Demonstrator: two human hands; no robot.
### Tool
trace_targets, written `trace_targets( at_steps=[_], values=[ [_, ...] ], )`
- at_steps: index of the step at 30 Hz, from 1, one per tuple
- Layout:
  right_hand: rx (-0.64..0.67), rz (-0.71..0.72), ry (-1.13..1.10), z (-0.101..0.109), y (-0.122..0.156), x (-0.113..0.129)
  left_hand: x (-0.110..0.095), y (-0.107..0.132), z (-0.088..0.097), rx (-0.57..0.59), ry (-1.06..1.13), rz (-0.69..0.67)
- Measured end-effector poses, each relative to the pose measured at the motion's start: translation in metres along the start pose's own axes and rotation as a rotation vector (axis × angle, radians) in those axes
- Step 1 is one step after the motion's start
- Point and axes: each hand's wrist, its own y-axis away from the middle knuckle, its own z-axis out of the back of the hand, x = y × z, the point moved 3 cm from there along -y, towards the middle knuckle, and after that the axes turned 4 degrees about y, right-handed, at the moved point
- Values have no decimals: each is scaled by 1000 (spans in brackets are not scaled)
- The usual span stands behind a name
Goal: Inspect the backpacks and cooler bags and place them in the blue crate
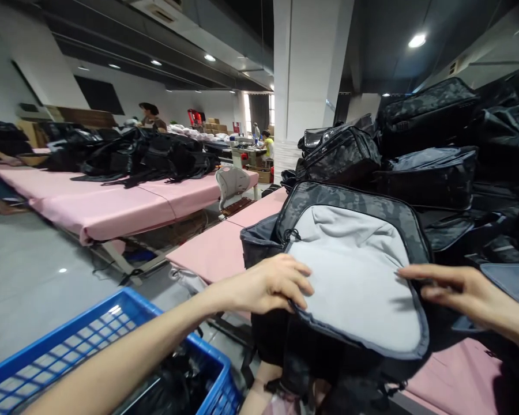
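A black and grey camouflage backpack (363, 202) stands at the edge of a pink-covered table, its front flap folded open and showing a pale grey lining (354, 282). My left hand (279, 282) is at the flap's left edge, fingers curled over the rim with the tips on the lining. On the opposite side, my right hand (458, 285) has its index finger stretched out to the lining's right edge, the other fingers apart from it and holding nothing. The underside of the flap and my left thumb are partly hidden.
A blue plastic basket (125, 300) with dark items inside stands at lower left. Several camouflage bags (428, 121) are piled at right. Black bags (155, 153) lie on another pink table (112, 207) across the aisle. A white pillar (307, 75) rises behind. People are farther back.
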Motion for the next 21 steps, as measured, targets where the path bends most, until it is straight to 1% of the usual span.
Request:
trace_targets(
  at_steps=[1, 2, 3, 5, 6, 8, 9, 10, 13, 14, 15, 16, 18, 20, 21],
  values=[
    [175, 60, -48, -5, 10, 5, 7, 0, 3, -22, -4, 16],
    [279, 94, -71, -8, 17, 9, 15, 0, 7, -47, -31, 41],
    [308, 99, -75, -8, 21, 12, 24, 0, 9, -73, -74, 80],
    [318, 80, -91, -8, 23, 16, 43, 0, 14, -132, -150, 175],
    [324, 70, -102, -8, 21, 17, 50, -1, 15, -160, -152, 210],
    [293, 46, -135, -9, 16, 18, 62, -6, 18, -226, -63, 263],
    [238, 15, -160, -10, 12, 17, 66, -9, 19, -292, 18, 308],
    [163, -36, -192, -10, 9, 15, 69, -13, 21, -384, 111, 376],
    [-129, -268, -324, -9, 3, 5, 76, -26, 24, -704, 389, 629],
    [-216, -318, -380, -7, 4, 3, 77, -30, 24, -772, 475, 679],
    [-294, -342, -420, -5, 7, 2, 78, -36, 23, -810, 560, 708],
    [-362, -348, -426, -2, 11, 2, 79, -40, 22, -835, 645, 733],
    [-478, -295, -306, 2, 24, 5, 81, -46, 20, -859, 802, 800],
    [-572, -149, -52, 2, 39, 12, 83, -48, 18, -863, 915, 868],
    [-611, -60, 105, -2, 46, 16, 84, -48, 18, -865, 949, 884]
  ],
)
